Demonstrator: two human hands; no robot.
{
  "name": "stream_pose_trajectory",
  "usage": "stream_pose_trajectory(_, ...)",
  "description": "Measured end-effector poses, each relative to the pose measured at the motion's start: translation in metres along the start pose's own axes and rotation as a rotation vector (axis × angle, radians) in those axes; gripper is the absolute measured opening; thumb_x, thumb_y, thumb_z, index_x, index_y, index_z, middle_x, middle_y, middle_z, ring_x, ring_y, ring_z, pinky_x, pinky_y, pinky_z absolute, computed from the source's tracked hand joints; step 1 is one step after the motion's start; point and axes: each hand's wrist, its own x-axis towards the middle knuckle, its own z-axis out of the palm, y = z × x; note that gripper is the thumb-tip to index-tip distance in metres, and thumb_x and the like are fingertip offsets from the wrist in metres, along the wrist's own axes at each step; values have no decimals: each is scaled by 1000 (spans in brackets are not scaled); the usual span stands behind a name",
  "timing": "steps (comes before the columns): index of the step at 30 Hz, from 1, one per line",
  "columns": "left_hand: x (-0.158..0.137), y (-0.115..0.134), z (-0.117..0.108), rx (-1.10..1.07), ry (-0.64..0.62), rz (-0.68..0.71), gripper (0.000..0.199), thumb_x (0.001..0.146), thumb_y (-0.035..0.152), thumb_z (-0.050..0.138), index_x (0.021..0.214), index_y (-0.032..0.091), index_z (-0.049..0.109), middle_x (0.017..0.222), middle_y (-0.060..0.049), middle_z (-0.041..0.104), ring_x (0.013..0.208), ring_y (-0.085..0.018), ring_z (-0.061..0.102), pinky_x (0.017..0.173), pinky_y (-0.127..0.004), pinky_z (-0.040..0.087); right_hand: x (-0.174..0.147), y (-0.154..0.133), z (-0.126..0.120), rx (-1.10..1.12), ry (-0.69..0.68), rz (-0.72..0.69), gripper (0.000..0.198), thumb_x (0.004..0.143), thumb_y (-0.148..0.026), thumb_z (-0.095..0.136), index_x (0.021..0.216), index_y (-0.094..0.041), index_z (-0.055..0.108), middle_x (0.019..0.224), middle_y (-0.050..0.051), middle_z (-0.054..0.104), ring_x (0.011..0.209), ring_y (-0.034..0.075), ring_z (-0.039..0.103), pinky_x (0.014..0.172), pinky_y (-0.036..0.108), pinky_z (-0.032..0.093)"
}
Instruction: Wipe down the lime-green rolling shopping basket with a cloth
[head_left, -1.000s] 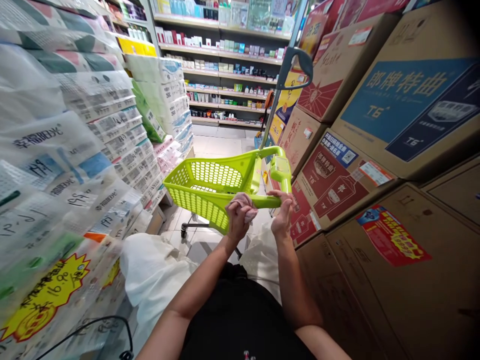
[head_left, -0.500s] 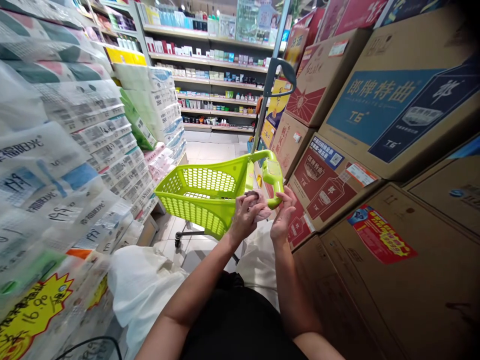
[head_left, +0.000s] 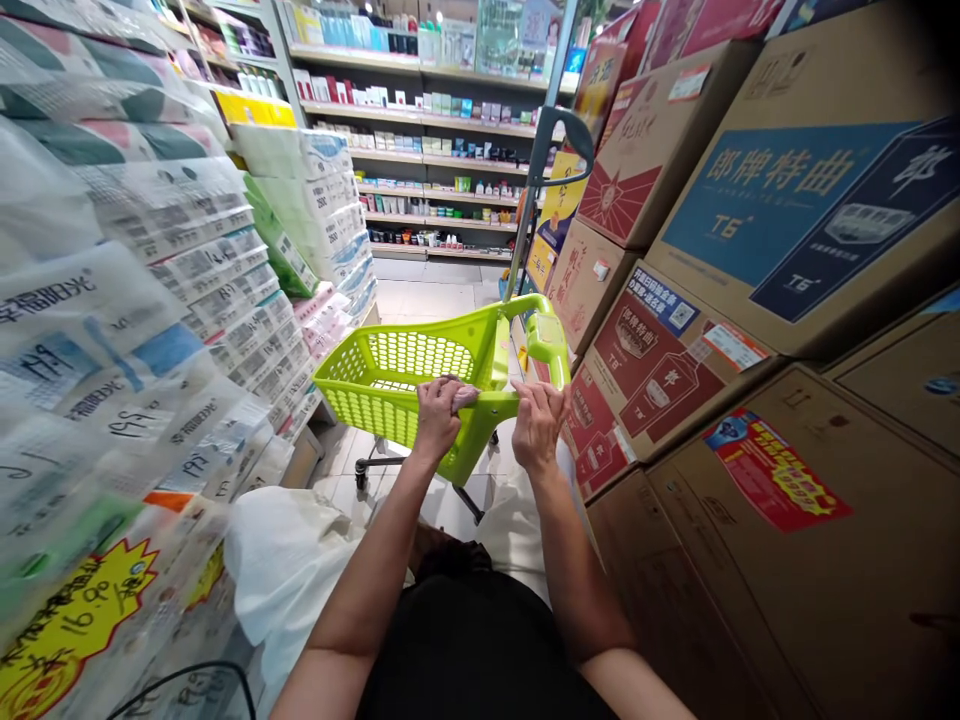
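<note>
A bright green shopping cart [head_left: 466, 448] with a perforated plastic basket stands in front of me. My left hand [head_left: 437, 418] is closed around a pinkish-grey cloth [head_left: 466, 397] and presses it on the near rim of the basket. My right hand [head_left: 537, 428] is curled over the near end of the cart's handle frame [head_left: 556, 362], its fingers bent over the green plastic. Part of the cloth is hidden under my left fingers.
Wrapped tissue packs [head_left: 180, 390] are stacked along the left. Cardboard cartons [head_left: 780, 420] rise on the right. Beyond the cart stands a metal pole with a dark grey handle [head_left: 561, 150]. Shelves of small boxes and bottles [head_left: 420, 120] line the back; pale floor tiles [head_left: 409, 295] lie before them.
My left hand has moved left with the cloth, from beside the handle onto the basket rim. My right hand has shifted slightly left and its fingers have closed over the cart frame.
</note>
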Motion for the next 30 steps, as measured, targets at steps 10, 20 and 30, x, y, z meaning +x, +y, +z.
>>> stream_pose_trajectory(10, -7, -66, -25, 149, 114, -315, 48, 77, 3, 47, 113, 19, 74, 120, -16, 66, 115, -34, 56, 105, -51, 42, 16, 35, 10, 14, -21, -97, 56, 108, -42, 20, 102, -28, 74, 101, 5, 69, 119, 26, 48, 126, 58, 10)
stream_pose_trajectory(20, -30, -35, 4, 83, 167, -190, 51, 73, 0, 50, 111, 24, 75, 125, -14, 63, 110, -34, 52, 100, -51, 45, 23, -1, 45, -145, -88, -154, 35, 106, -37, 42, 124, -23, 68, 126, 10, 69, 121, 26, 53, 122, 51, 19)
stream_pose_trajectory(30, -61, -85, -36, 225, 358, -425, 43, 81, 3, 50, 114, 20, 72, 128, -16, 60, 122, -36, 51, 110, -53, 41, 28, 20, 69, -264, -211, -158, 35, 106, -38, 41, 84, -24, 65, 93, 9, 68, 102, 27, 51, 118, 51, 21)
